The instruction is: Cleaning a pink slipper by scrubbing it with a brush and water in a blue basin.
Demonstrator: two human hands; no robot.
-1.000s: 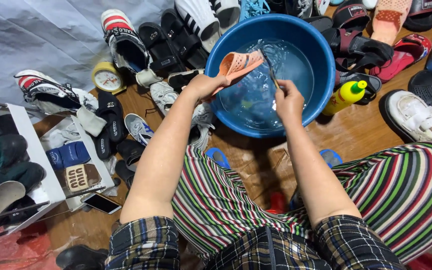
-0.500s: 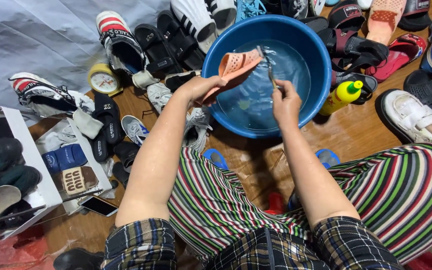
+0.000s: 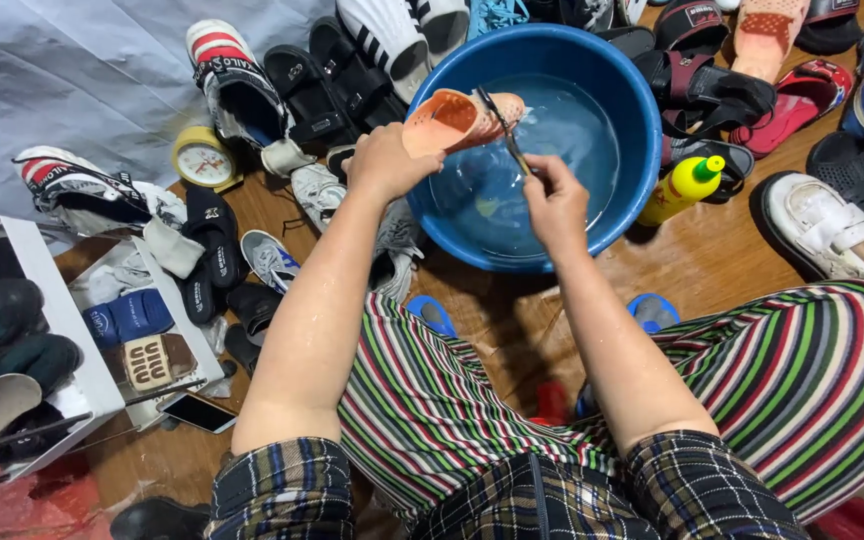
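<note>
At nine o'clock a round yellow clock (image 3: 204, 160) lies among scuffed shoes on the wooden floor. My left hand (image 3: 384, 160) is closed around the heel of a soft orange rubber slipper (image 3: 457, 118), held over the water at twelve. My right hand (image 3: 555, 203) grips a thin brush (image 3: 500, 128) against it, inside the round blue plastic basin (image 3: 620, 205); a yellow bottle (image 3: 684, 187) lies at two

A single camera, worn on the head, looks steeply down over the person's lap and forearms, close in. It faces forward toward twelve o'clock, where a blue basin (image 3: 612, 120) sits on the wooden floor (image 3: 712, 265). No second view exists.
</note>
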